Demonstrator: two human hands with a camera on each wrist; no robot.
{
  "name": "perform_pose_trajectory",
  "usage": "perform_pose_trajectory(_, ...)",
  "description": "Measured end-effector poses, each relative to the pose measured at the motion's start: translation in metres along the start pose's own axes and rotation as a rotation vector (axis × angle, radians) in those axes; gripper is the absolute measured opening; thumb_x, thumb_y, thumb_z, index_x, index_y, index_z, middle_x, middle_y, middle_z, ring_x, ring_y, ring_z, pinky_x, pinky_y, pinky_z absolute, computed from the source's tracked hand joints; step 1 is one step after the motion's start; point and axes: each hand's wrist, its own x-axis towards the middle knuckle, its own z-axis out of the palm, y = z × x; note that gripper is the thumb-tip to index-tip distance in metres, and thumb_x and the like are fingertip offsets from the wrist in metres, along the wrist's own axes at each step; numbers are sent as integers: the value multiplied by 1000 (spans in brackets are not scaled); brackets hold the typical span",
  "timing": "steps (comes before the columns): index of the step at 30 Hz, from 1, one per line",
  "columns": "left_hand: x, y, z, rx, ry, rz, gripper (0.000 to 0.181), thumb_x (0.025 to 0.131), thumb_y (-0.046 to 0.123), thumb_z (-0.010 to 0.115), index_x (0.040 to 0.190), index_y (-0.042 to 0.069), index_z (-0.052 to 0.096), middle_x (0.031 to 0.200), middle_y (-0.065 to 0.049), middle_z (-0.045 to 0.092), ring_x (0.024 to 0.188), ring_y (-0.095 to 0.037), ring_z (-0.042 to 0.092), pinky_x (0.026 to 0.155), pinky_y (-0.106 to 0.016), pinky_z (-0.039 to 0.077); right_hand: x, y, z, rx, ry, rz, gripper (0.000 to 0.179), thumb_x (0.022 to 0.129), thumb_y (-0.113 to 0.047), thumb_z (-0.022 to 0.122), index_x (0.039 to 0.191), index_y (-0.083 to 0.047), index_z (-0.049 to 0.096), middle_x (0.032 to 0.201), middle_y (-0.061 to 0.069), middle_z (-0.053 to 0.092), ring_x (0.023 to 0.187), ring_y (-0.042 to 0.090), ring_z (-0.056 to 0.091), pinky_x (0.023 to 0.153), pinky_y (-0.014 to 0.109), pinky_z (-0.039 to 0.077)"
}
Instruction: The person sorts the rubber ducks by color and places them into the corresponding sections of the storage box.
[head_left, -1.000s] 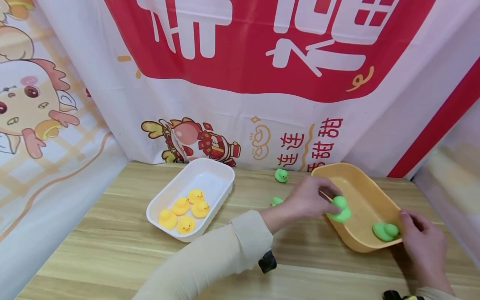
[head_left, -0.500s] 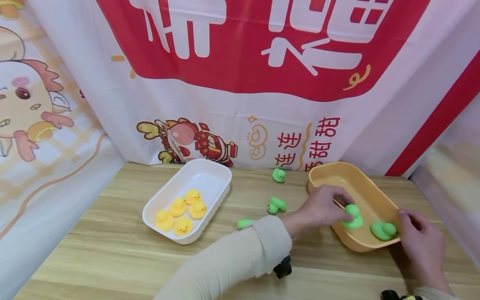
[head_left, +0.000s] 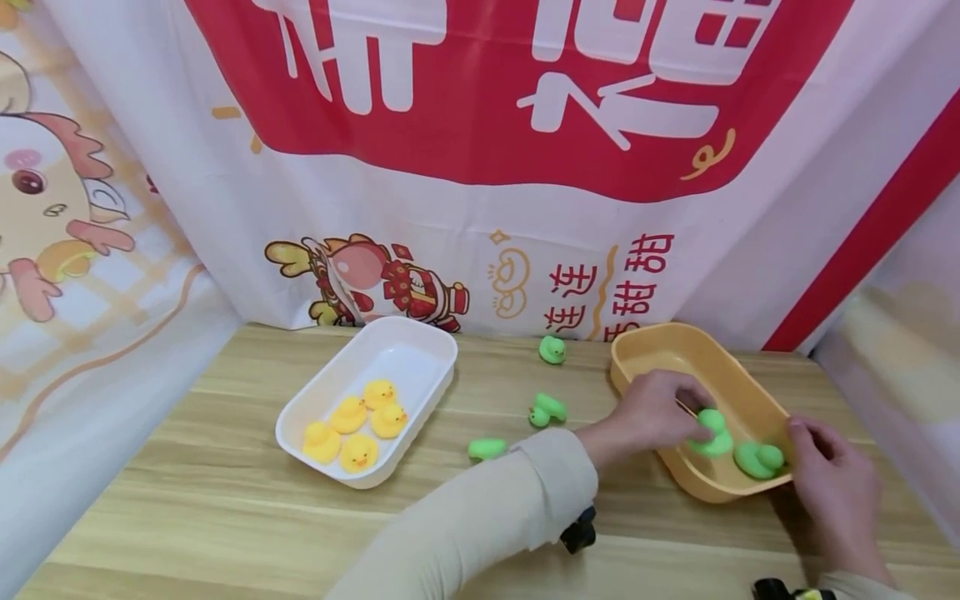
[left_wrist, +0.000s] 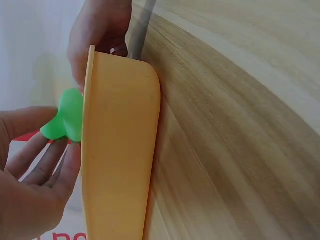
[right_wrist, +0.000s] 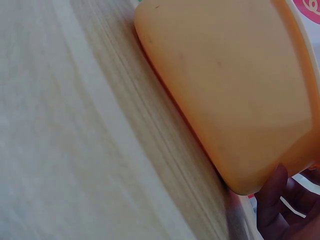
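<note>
My left hand pinches a green toy duck between thumb and fingers, over the near rim of an orange plastic basin. The left wrist view shows that duck at the basin's rim. Inside the basin's right end sits another green duck. My right hand grips the basin's right rim; in the right wrist view its thumb presses the outer wall of the basin. Between the containers lie three green ducks: one at the back, one tipped over, one by my left sleeve.
A white plastic basin holding several yellow ducks stands to the left on the wooden table. Printed cloth hangs behind the table and along its sides.
My left hand has carried the green duck rightward and lower over the orange basin, uncovering the ducks on the table. My right hand keeps its grip on the rim. The view has shifted slightly.
</note>
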Motion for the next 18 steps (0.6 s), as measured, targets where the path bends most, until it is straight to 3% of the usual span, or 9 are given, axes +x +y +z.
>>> perform_pose_trajectory(5, 11, 3, 5, 113, -105, 22, 20, 82, 8, 92, 95, 18, 82, 80, 16, 71, 77, 6, 59, 73, -6, 48, 1, 0, 2, 3, 14, 0, 62, 105, -61, 54, 147, -17, 66, 99, -38, 58, 105, 0, 52, 84, 15, 37)
perform_pose_trajectory(11, 26, 2, 1, 270, -258, 88, 20, 82, 7, 90, 94, 20, 82, 79, 19, 68, 78, 6, 59, 70, -5, 48, 0, 0, 4, 31, 15, -3, 59, 105, -60, 56, 144, -18, 69, 93, -40, 55, 102, -3, 51, 85, 15, 37)
perform_pose_trajectory(15, 32, 0, 7, 320, -319, 70, 20, 82, 11, 90, 94, 24, 81, 79, 21, 67, 78, 7, 60, 69, -6, 48, 0, 2, 3, 40, 13, 9, 59, 105, -60, 56, 144, -18, 69, 91, -41, 54, 103, -2, 51, 86, 15, 37)
perform_pose_trajectory(18, 35, 0, 12, 368, -342, 62, 19, 83, 15, 90, 93, 28, 80, 80, 23, 66, 79, 7, 59, 70, -7, 48, 1, 2, 3, 30, 10, 20, 61, 105, -62, 54, 146, -19, 67, 101, -32, 62, 110, 6, 54, 87, 16, 37)
